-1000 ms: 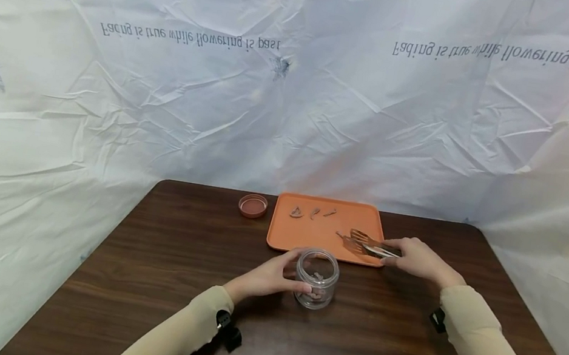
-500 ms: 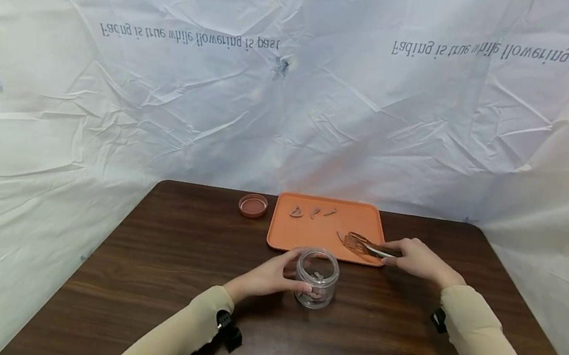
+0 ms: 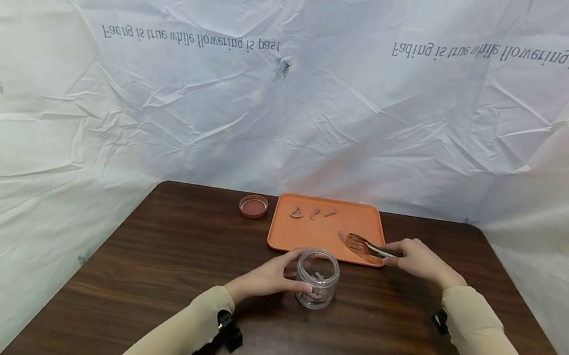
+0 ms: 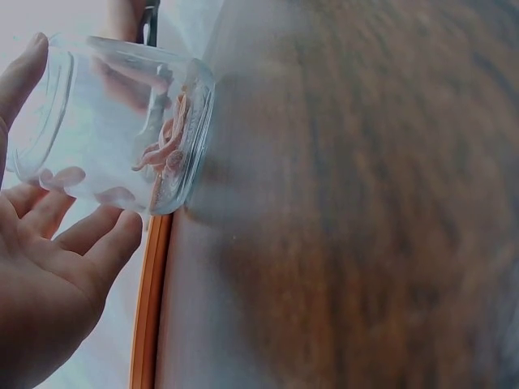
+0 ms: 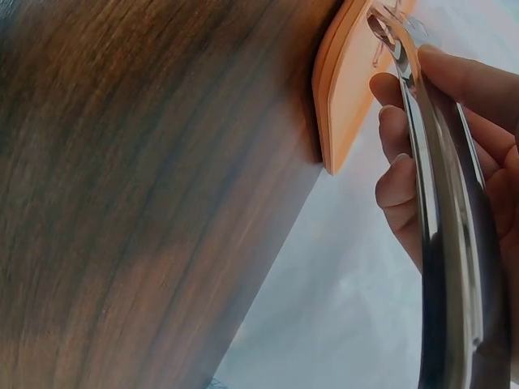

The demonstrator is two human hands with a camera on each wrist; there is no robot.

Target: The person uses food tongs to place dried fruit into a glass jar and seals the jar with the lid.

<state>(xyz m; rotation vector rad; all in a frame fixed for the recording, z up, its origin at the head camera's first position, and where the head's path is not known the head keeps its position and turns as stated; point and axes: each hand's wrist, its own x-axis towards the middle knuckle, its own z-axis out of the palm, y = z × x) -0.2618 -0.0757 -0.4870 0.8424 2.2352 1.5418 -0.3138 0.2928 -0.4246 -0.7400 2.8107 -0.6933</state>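
Observation:
My left hand [image 3: 266, 274] grips a lidless clear jar [image 3: 324, 297] that stands upright on the table. Thumb and fingers lie around its side. In the left wrist view, thin pinkish-brown strips [image 4: 166, 150] rest at the jar's bottom. My right hand [image 3: 417, 259] holds metal tongs [image 3: 370, 247], thumb on one arm and fingers on the other. Their slotted heads lie close together, low over the near right part of the orange tray [image 3: 353, 212]. One strip [image 3: 341, 236] shows right at the heads' tip.
Farther back on the tray lie a curled piece [image 3: 296, 212] and two thin strips, one of them a small strip [image 3: 315, 212]. A reddish round lid [image 3: 253, 206] sits on the dark wooden table [image 3: 185, 248] left of the tray. White printed sheeting [image 3: 219, 100] hangs behind and beside the table.
The tongs' heads, spread a second ago, have come together over the tray beside the strip. My left hand and the jar have stayed in place.

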